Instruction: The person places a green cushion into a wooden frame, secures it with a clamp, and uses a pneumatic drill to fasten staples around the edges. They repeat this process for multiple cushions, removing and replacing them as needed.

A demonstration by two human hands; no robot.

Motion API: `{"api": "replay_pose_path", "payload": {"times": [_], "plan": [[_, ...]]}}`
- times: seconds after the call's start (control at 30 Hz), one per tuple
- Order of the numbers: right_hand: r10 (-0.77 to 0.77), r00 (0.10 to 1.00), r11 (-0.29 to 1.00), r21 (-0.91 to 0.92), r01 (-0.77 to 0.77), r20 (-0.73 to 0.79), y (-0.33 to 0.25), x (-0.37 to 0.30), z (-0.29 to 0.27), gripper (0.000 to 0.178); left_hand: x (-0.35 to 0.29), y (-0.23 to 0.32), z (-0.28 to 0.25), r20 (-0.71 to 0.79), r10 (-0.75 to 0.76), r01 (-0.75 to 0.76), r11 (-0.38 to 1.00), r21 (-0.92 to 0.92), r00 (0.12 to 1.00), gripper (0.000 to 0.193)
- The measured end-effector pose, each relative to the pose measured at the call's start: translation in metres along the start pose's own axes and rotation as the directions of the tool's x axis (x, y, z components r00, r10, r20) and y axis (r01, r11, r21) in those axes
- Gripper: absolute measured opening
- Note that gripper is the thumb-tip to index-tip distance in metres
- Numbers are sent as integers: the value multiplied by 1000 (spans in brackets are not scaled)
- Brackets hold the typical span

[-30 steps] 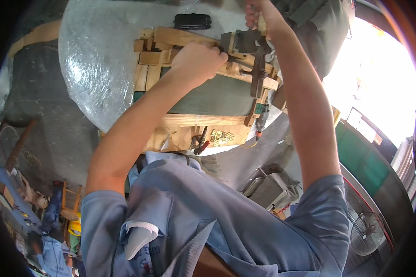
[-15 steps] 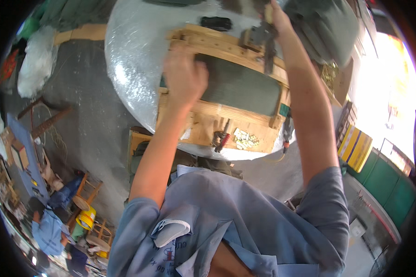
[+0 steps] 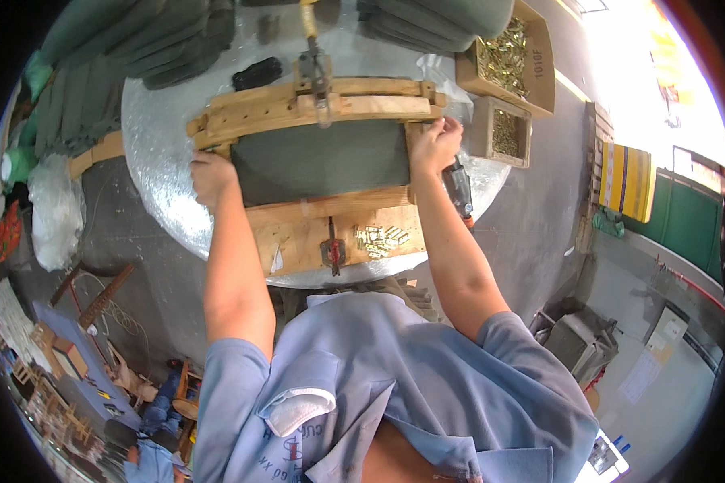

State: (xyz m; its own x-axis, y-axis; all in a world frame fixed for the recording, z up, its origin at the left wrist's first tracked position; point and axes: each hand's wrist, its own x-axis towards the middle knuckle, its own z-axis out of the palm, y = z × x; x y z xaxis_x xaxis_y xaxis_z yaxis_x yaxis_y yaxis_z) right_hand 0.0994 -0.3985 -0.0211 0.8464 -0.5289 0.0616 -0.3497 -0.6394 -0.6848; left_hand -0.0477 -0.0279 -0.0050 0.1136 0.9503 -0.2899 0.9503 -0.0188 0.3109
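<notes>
A wooden jig [image 3: 254,110] lies before me on the round, plastic-wrapped table, with a dark green panel [image 3: 322,158] between its rails. My left hand [image 3: 213,179] is closed around the left end of the jig, its fingertips partly hidden. At the opposite end, my right hand [image 3: 437,147] has its fingers curled on the wood by the panel's corner. A metal toggle clamp [image 3: 317,74] with a yellow handle sits mid-way on the far rail, away from both hands. On the near board stand a red-handled clamp [image 3: 333,249] and several small brass-coloured pieces [image 3: 383,240].
A dark power tool [image 3: 460,191] lies right of my right hand. Beyond it are a carton [image 3: 537,68] and a wooden box [image 3: 523,143] of metal pieces. Dark green stacks [image 3: 431,22] line the far edge, near a black bundle [image 3: 257,74].
My right hand has left the far clamp's handle and come down to the jig's right end. My left hand has shifted from above the panel to the left end. The view has turned.
</notes>
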Motion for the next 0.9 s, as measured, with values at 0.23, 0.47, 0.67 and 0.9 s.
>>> {"api": "replay_pose_path", "payload": {"times": [0.23, 0.47, 0.67, 0.9], "plan": [[-123, 990, 975, -179, 133, 66, -5, -12, 7, 47, -16, 5, -3, -64, 21, -21, 1000, 7, 998, 66], [-90, 991, 964, -240, 112, 99, 0, -16, 7, 49, -17, -2, 2, -58, 2, 3, 997, 80, 998, 64], [-114, 984, 989, -77, 125, 135, 1, -14, -10, 44, -19, -18, -4, -67, 143, -146, 989, -32, 987, 57], [-595, 725, 801, 330, 500, 346, 61, -35, -117, 33, -111, -43, -44, 13, 623, -485, 622, -614, 782, 35]]}}
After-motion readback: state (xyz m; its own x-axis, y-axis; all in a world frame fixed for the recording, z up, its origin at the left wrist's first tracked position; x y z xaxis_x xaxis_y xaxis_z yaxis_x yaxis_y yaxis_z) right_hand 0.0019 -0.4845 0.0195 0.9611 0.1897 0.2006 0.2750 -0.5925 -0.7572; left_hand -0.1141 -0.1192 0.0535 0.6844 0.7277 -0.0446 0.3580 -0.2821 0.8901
